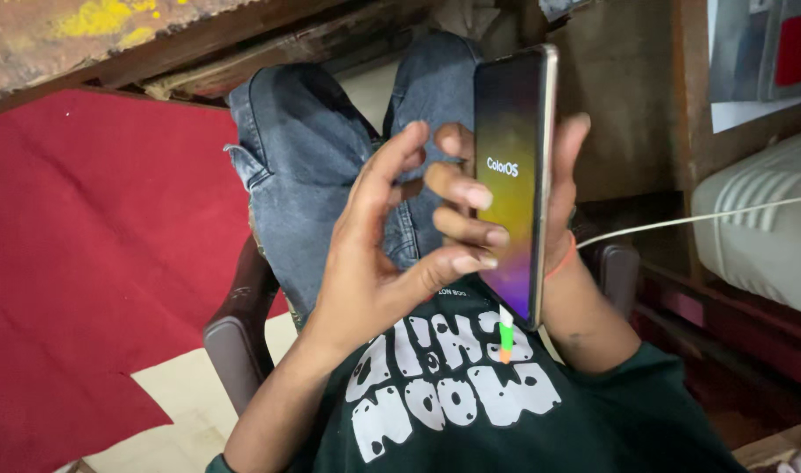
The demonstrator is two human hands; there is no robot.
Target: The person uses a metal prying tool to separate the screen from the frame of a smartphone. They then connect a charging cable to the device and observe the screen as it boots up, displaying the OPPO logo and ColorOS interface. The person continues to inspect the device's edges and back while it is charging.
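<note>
A smartphone (512, 175) is held upright over my lap, its lit screen showing a yellow-to-purple gradient. My right hand (565, 201) grips it from behind and along its right edge, with an orange band on the wrist. My left hand (378, 245) reaches in from the left with its fingertips curled onto the phone's left edge and screen. A white plug with green and orange bands (505, 337) hangs at the phone's lower end. A white cable (689, 218) runs off to the right.
I sit on a dark chair (234, 333) in blue jeans (304, 166) and a dark green printed shirt (470, 403). A red cloth (94, 263) covers the floor at left. A wooden table edge (155, 52) is ahead, and a white ribbed appliance (759, 228) stands at right.
</note>
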